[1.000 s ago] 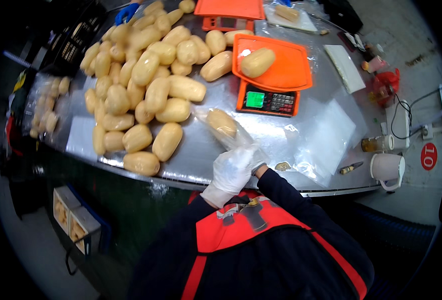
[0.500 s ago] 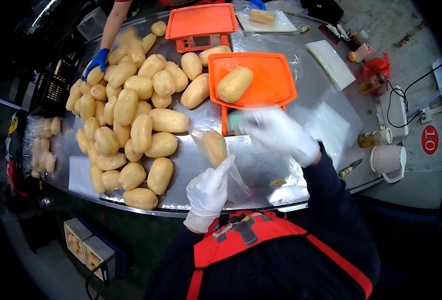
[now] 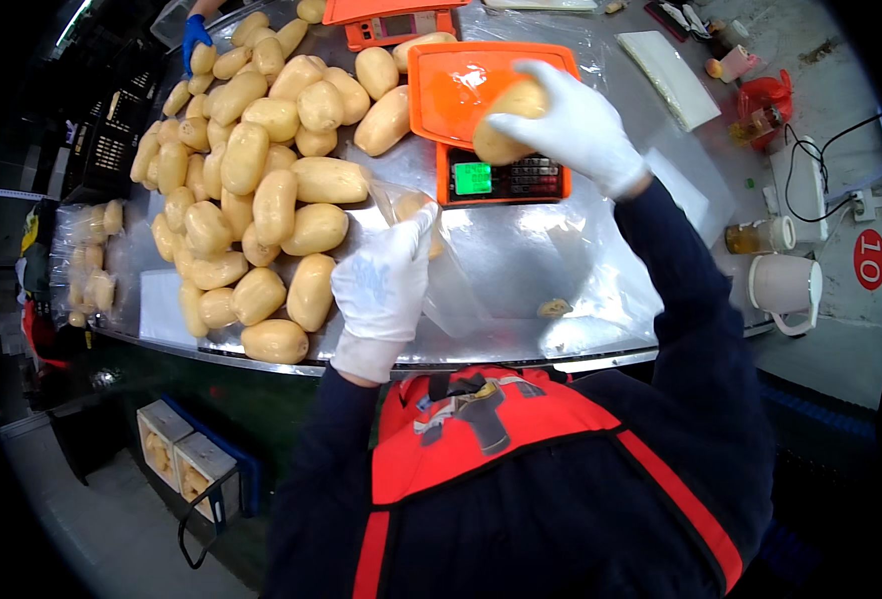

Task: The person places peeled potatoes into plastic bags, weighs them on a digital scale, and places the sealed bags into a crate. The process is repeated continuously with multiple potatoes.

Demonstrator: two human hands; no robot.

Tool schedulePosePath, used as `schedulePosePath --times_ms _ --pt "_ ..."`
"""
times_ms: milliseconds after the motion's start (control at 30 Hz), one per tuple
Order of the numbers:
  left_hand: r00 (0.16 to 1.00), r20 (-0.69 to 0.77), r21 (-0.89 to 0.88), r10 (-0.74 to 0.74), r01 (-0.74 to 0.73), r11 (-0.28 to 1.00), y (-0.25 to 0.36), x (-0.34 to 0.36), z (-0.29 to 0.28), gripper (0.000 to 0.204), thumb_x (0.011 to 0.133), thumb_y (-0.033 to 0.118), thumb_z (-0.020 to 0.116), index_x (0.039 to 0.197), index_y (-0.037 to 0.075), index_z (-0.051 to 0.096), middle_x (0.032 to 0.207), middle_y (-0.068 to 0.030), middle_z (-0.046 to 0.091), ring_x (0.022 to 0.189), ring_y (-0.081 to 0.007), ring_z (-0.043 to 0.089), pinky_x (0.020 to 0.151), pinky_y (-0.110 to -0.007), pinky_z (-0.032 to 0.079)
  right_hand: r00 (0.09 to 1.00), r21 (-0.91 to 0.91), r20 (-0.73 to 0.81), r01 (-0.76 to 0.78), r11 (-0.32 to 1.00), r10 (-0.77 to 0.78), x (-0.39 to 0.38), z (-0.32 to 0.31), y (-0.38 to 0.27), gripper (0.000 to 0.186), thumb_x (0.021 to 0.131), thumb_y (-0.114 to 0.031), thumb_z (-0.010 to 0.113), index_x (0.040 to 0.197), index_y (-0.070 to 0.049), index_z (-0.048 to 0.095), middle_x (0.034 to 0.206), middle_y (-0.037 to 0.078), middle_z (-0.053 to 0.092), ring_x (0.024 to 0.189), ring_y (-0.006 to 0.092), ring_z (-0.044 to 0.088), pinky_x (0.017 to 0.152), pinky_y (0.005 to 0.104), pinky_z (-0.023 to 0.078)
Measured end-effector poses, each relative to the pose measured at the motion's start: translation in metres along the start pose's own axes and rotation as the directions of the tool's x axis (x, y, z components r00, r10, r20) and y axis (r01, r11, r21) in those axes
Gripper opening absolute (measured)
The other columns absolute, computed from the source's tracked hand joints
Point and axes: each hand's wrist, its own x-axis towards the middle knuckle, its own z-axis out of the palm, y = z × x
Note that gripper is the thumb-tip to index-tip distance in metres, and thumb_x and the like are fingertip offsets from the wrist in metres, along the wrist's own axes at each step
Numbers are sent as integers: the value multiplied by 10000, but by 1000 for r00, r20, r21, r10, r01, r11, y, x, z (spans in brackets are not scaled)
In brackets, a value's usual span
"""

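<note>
My right hand (image 3: pixel 581 125), in a white glove, grips a pale yellow lotus root section (image 3: pixel 509 122) at the near edge of the orange scale pan (image 3: pixel 446 92). The root partly covers the scale's panel, whose small screen (image 3: pixel 473 178) glows green. My left hand (image 3: pixel 386 285), also gloved in white, pinches a clear plastic bag (image 3: pixel 451 290) over the metal table. Another root (image 3: pixel 408 207) lies inside that bag, partly hidden by my fingers. Left of the bag spreads a large heap of lotus root sections (image 3: pixel 246 158).
Beyond the heap a co-worker's blue-gloved hand (image 3: pixel 196 40) touches a root. A second orange scale (image 3: pixel 391 20) stands at the back. Clear bags and a white stack (image 3: pixel 667 80) lie to the right, near a jar (image 3: pixel 760 236) and a light-coloured jug (image 3: pixel 785 288).
My right hand has closed on the root from the scale pan and pulled it toward the pan's near edge. My left hand still holds the bag. The whole view has shifted.
</note>
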Motion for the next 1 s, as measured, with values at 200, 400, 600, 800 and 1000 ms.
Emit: schedulePosePath --times_ms 200,400,600,800,1000 --pt "977 176 13 -122 122 992 35 17 12 231 956 376 652 1040 199 775 792 -123 725 723 -329 714 632 -451 537 793 809 546 -583 78 270 -165 -9 7 515 993 -399 636 1369 -55 563 1021 81 712 709 132 678 494 230 491" --pt "967 252 82 42 -65 995 59 -1 26 207 1002 203 528 968 97 702 679 -130 697 602 -322 709 540 -429 540 717 824 558 -424 -375 417 -234 64 -29 592 945 -305 743 1362 13 470 1136 163 665 842 209 715 637 299 615" --pt "948 314 21 59 -68 997 67 -22 47 240 981 267 578 1116 107 697 759 -121 724 654 -311 723 560 -453 548 863 890 39 -260 376 503 -237 106 -47 712 827 -147 863 1378 34 450 1353 178 553 1243 222 551 1058 352 470" --pt "946 300 98 122 -158 983 70 -36 54 192 976 226 568 1003 89 700 687 -83 702 586 -273 713 480 -407 538 870 925 89 -253 284 486 -217 133 -43 711 839 -112 847 1405 25 439 1371 155 548 1251 215 544 1061 346 466" --pt "952 293 68 86 -110 992 65 -45 54 188 973 211 565 960 96 714 664 -82 693 561 -272 707 459 -397 533 831 944 255 -325 61 494 -218 145 -36 601 887 -95 801 1384 21 484 1355 128 573 1216 174 566 1026 306 487"
